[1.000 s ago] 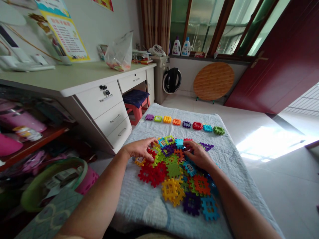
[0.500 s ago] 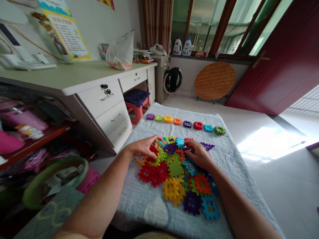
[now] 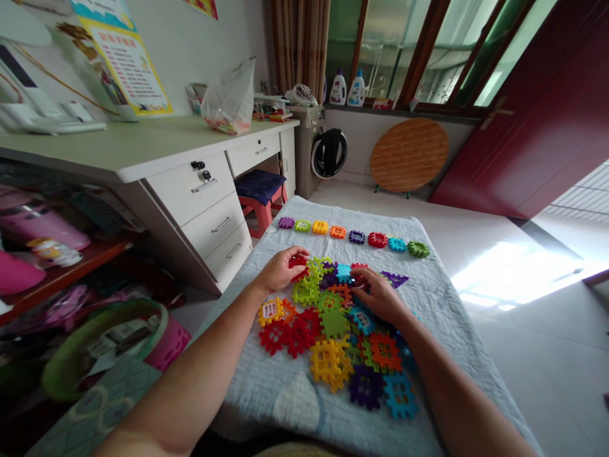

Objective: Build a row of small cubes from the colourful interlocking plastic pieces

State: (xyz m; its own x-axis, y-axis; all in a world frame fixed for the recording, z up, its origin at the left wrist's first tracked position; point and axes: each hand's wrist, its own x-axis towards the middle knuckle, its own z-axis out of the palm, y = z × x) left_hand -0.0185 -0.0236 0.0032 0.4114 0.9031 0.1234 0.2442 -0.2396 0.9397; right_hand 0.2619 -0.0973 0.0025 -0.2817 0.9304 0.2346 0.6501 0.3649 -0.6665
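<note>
At the far left of the pile, my left hand [image 3: 279, 271] is closed with thumb and fingers on a red building block [image 3: 298, 267]. Lime-green blocks [image 3: 307, 291] lie right beside it. My right hand [image 3: 380, 297] rests at the pile's far right side, thumb and fingers apart, its fingertips by a light-blue block [image 3: 344, 273] and a partly covered red one. A purple triangular piece [image 3: 394, 279] lies just beyond its knuckles. Towards me the pile holds yellow blocks [image 3: 328, 362], orange, purple and blue ones, all flat with notched edges.
A row of several single blocks [image 3: 338, 232] runs across the far part of the cloth-covered table [image 3: 247, 374]. On the left stand a desk [image 3: 118, 143] with drawers and a pink stool [image 3: 264, 212]. A green-rimmed basket [image 3: 57, 381] sits at lower left.
My left hand has moved away from me with the red block, uncovering a yellow block. Lime-green pieces have shifted at the far left of the pile. My right hand stays nearly still.
</note>
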